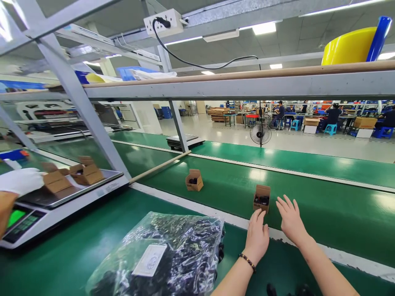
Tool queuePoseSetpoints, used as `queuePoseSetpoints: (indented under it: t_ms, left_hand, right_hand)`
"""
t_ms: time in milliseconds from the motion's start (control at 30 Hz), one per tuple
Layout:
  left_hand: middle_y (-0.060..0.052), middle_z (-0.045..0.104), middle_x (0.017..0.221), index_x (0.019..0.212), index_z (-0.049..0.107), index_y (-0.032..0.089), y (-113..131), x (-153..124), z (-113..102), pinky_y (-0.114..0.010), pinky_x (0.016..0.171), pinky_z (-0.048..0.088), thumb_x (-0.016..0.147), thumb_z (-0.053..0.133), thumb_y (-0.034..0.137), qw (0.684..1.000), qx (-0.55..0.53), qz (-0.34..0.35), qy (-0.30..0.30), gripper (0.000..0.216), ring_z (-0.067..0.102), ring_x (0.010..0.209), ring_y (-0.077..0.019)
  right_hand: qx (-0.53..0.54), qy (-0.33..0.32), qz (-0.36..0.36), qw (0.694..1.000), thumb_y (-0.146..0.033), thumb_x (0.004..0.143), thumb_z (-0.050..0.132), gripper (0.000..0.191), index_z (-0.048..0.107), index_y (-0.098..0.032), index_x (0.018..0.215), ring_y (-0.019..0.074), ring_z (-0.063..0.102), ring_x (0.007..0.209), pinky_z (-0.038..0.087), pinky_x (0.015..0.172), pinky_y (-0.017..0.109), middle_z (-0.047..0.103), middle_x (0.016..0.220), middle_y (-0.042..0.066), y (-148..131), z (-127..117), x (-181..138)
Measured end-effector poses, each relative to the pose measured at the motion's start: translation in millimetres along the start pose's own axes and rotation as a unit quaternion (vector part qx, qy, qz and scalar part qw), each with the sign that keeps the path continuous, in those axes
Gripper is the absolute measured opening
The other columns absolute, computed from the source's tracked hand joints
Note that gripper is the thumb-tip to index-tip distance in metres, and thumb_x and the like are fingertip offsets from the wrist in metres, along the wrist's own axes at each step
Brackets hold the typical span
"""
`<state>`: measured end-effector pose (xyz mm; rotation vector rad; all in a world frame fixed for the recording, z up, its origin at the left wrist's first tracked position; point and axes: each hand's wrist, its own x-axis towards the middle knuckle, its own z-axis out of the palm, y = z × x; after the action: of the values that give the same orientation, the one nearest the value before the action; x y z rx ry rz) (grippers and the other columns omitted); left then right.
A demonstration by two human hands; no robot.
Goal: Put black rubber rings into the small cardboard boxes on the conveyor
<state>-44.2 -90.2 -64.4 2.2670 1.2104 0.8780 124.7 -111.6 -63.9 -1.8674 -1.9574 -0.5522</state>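
Both hands are empty, fingers loosely apart. Fingertips of the left hand (pixel 257 236) reach the near edge of the small open box (pixel 261 198) on the green belt (pixel 308 205); contact is unclear. Just right of it hovers the right hand (pixel 290 220). Farther left sits a second box (pixel 194 180), and near left a plastic bag (pixel 160 255).

— What lay on the green belt (pixel 324 213)?
— I saw an open carton (pixel 261 198) at twelve o'clock and a second carton (pixel 194 180) at eleven.
— And on the near bench (pixel 70 263)?
— I found a bag of black parts (pixel 160 255) at ten o'clock, a weighing scale (pixel 77 207) at nine.
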Motion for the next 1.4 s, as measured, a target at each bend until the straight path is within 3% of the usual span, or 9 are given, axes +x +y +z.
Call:
queuePoseSetpoints:
  t_ms: [100,267,500,833,967,1033,1133,1267,1400]
  left_hand:
    - [-0.008,0.019,0.152,0.142,0.027,0.015,-6.5,35.8,1.1,-0.042,0.114,0.014,0.086,0.040,0.025,0.994,0.104,0.021,-0.018,0.059,0.013,0.139,-0.0243]
    - [-0.013,0.030,0.147,0.139,0.035,0.011,-26.7,79.7,-4.9,-0.044,0.114,0.011,0.083,0.043,0.055,0.971,0.217,0.016,-0.098,0.072,0.019,0.138,-0.0293]
    - [-0.010,0.031,0.147,0.142,0.030,0.022,-55.6,85.6,-19.3,-0.058,0.109,0.002,0.079,0.041,0.068,0.962,0.251,-0.002,-0.109,0.079,0.024,0.135,-0.0344]
    - [-0.004,0.025,0.150,0.134,0.043,0.026,-84.7,95.9,-35.4,-0.053,0.111,0.007,0.083,0.040,0.063,0.949,0.287,-0.049,-0.119,0.063,0.012,0.139,-0.0294]
    - [-0.007,0.025,0.150,0.140,0.032,0.024,-74.2,98.8,-60.8,-0.060,0.108,0.009,0.085,0.044,0.053,0.950,0.287,-0.070,-0.105,0.063,0.014,0.139,-0.0313]
    - [-0.011,0.021,0.151,0.143,0.026,0.019,-54.3,90.0,-66.7,-0.057,0.109,0.010,0.088,0.042,0.043,0.956,0.282,-0.071,-0.031,0.062,0.010,0.139,-0.0308]
    - [-0.012,0.040,0.141,0.130,0.047,0.017,-10.2,56.5,-51.7,-0.042,0.109,0.023,0.089,0.038,0.026,0.978,0.205,0.001,0.044,0.043,0.028,0.134,-0.0264]
    - [-0.003,0.069,0.089,0.104,0.065,0.026,42.3,-7.0,-5.0,-0.029,0.079,0.047,0.082,0.052,0.036,0.946,0.044,0.150,-0.285,0.027,0.062,0.085,-0.0205]
    - [0.001,0.066,0.071,0.089,0.068,0.027,59.3,-42.2,22.4,-0.025,0.063,0.042,0.073,0.060,0.030,0.902,0.051,0.180,-0.389,0.018,0.058,0.067,-0.0185]
  right_hand:
    - [0.002,0.042,0.053,0.998,-0.003,0.072,0.034,0.056,0.052,-0.017,0.124,0.0250,0.029,0.132,0.020,0.107,0.050,0.048,0.134,0.006,16.4,19.8,-24.2]
    - [0.025,0.064,0.153,0.986,-0.013,0.078,0.034,0.042,0.059,-0.018,0.111,0.0290,0.045,0.119,0.035,0.098,0.050,0.060,0.119,0.009,50.6,57.1,-71.8]
    - [0.080,0.063,0.209,0.973,-0.018,0.081,0.036,0.032,0.064,-0.020,0.094,0.0291,0.049,0.114,0.037,0.096,0.047,0.065,0.107,0.007,46.0,58.2,-79.8]
    - [0.122,0.031,0.240,0.963,-0.017,0.079,0.040,0.030,0.067,-0.022,0.091,0.0275,0.048,0.115,0.035,0.096,0.046,0.066,0.104,0.006,38.1,51.4,-75.4]
    - [0.139,0.052,0.240,0.959,-0.016,0.078,0.040,0.029,0.067,-0.022,0.088,0.0254,0.052,0.109,0.038,0.094,0.042,0.067,0.097,0.005,36.7,46.6,-71.1]
    - [0.150,0.070,0.242,0.956,-0.017,0.078,0.040,0.029,0.067,-0.021,0.087,0.0238,0.055,0.105,0.041,0.091,0.039,0.068,0.094,0.006,37.9,42.9,-69.4]
    - [0.168,0.098,0.251,0.948,-0.017,0.079,0.038,0.030,0.067,-0.020,0.086,0.0212,0.059,0.098,0.046,0.085,0.034,0.069,0.092,0.006,40.6,37.2,-67.8]
    - [0.176,0.128,0.282,0.934,-0.017,0.079,0.036,0.031,0.067,-0.019,0.084,0.0215,0.062,0.093,0.049,0.081,0.035,0.069,0.090,0.008,41.9,29.0,-66.6]
    - [0.156,0.139,0.313,0.927,-0.014,0.079,0.037,0.030,0.066,-0.018,0.081,0.0218,0.063,0.089,0.049,0.078,0.034,0.069,0.087,0.009,41.1,19.8,-63.8]
